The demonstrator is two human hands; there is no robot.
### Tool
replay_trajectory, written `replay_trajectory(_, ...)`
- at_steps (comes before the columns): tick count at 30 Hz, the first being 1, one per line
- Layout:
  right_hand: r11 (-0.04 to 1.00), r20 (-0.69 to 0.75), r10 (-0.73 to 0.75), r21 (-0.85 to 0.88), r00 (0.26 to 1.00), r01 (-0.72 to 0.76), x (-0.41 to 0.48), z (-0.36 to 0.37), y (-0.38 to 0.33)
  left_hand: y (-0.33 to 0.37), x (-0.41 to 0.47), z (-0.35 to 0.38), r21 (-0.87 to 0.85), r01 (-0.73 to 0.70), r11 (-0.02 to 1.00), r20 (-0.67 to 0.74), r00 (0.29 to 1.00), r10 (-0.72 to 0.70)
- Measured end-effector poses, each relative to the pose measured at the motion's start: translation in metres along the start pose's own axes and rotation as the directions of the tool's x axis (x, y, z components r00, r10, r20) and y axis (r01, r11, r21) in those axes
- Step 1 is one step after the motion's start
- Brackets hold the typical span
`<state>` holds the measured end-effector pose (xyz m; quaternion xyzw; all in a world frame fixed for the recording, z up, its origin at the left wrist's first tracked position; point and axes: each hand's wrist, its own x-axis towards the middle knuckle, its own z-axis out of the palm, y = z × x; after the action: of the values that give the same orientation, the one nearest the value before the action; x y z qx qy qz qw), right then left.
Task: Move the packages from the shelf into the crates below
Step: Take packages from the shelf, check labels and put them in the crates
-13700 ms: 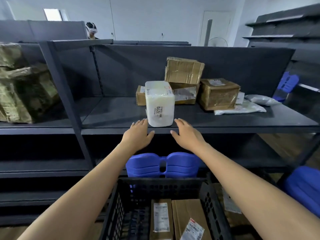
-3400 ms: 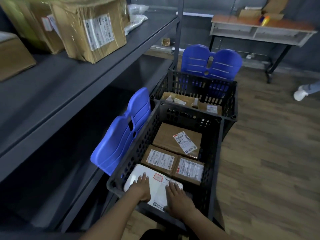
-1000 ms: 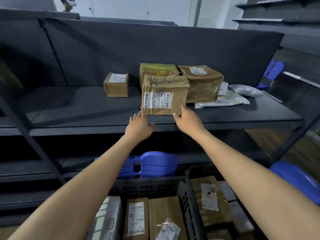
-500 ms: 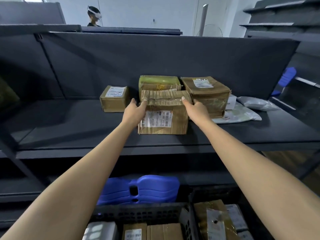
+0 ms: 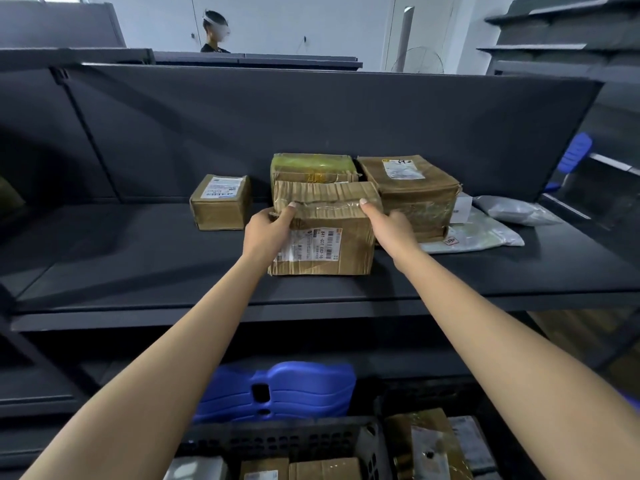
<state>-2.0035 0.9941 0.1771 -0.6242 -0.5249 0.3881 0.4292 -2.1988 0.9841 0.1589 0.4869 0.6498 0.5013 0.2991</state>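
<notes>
Both hands on the taped brown box [image 5: 329, 244], one per side. Left hand [image 5: 268, 230] wraps the left upper corner: thumb tip on the top face, palm against the front-left edge over part of the shipping label, the other fingers gone round the side and hidden. Right hand [image 5: 391, 226] mirrors it on the right upper corner, thumb on top, remaining fingers out of sight behind the right face. So both are closed round the box from opposite sides, nothing else in either hand. The box sits upright on the dark shelf [image 5: 138, 265], forward of the other parcels and near the front lip, label facing me; can't tell if its base has any gap to the surface. Directly behind and touching it is a green-taped box [image 5: 313, 166]. The larger brown box [image 5: 408, 192] is behind and to the right, just beside my right hand. A small labelled box [image 5: 221, 202] stands apart to the left. Flat poly mailer [image 5: 481, 233] and grey bag [image 5: 516, 211] lie at the right end of the shelf. Below, the black crate [image 5: 277, 441] holds labelled parcels, its blue lid flap [image 5: 277, 389] standing up behind it. A second crate [image 5: 377, 459] to the right also holds packages. Another person [image 5: 214, 31] is visible beyond the shelf's back panel.
</notes>
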Motion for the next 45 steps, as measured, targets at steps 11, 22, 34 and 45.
replay_trajectory(11,0.978,0.004,0.046,0.204,0.999,-0.046,-0.037,-0.017,0.012,0.022,-0.052,-0.022,0.055,-0.197,0.979,0.023,0.980,0.196)
replay_trajectory(22,0.718,0.175,0.220,0.637,0.960,-0.281,-0.095,-0.034,0.052,0.002,-0.121,-0.060,-0.027,-0.286,0.958,-0.232,0.934,0.273)
replay_trajectory(34,0.418,0.462,0.289,0.727,0.838,-0.545,-0.172,-0.001,0.083,-0.050,-0.194,-0.032,-0.459,-0.094,0.884,0.105,0.982,0.158)
replay_trajectory(45,0.540,0.448,0.264,0.665,0.854,-0.516,-0.184,-0.001,0.077,-0.044,-0.202,-0.034,-0.296,-0.172,0.940,-0.092,0.984,0.151)
